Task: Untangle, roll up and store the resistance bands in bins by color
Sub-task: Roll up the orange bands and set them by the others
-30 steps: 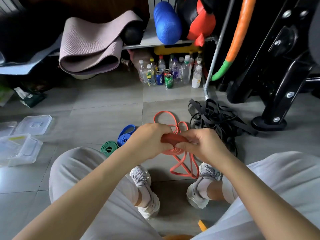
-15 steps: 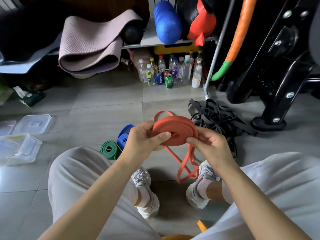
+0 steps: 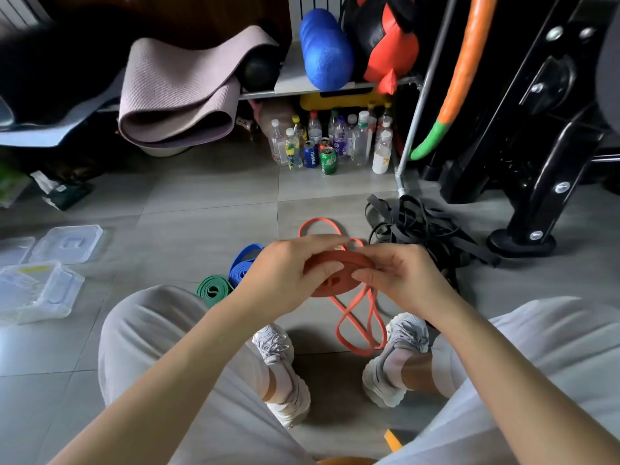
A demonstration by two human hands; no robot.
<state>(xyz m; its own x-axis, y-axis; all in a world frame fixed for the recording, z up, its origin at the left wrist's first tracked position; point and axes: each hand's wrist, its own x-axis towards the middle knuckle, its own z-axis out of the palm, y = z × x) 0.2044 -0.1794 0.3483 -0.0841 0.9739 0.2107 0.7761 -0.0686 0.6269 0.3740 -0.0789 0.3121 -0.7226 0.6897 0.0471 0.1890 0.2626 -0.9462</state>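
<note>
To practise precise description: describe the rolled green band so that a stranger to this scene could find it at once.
Find the person's left knee in pale trousers. Just beyond it, on the grey floor tiles, two rolled bands lie side by side. The green band is the nearer, left one beside the blue band, the only green coil there.

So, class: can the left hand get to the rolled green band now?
Probably yes: the green band lies uncovered on the floor near the left hand. But that hand grips the red roll, which it must release first.
</note>
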